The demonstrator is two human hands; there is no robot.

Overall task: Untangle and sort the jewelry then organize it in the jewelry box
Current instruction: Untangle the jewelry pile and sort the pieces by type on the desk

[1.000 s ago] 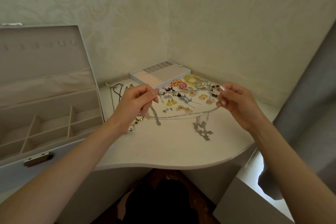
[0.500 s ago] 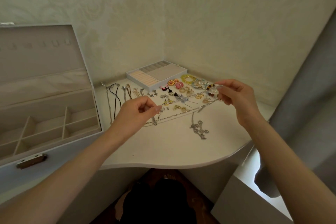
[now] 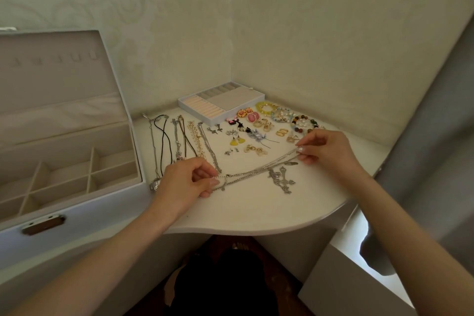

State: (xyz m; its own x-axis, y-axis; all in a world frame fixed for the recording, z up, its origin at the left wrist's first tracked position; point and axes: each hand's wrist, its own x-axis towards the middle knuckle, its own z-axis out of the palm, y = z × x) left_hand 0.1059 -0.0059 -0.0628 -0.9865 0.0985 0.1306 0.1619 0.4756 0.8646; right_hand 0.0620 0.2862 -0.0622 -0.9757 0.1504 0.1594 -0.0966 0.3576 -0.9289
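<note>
Jewelry box (image 3: 89,223) stands at the left of the frame with its lid raised. A ring tray (image 3: 230,100) sits at centre back of the white table (image 3: 256,213). Necklaces (image 3: 179,141) lie in a row beside the box, with earrings (image 3: 246,133) and bead bracelets (image 3: 305,123) to their right. A tangled pendant chain (image 3: 280,179) lies just below the silver chain (image 3: 256,170) (contact cannot be told). Left hand (image 3: 187,182) pinches the silver chain's lower-left end and right hand (image 3: 325,149) pinches its upper-right end, so the chain stretches between them at centre frame.
</note>
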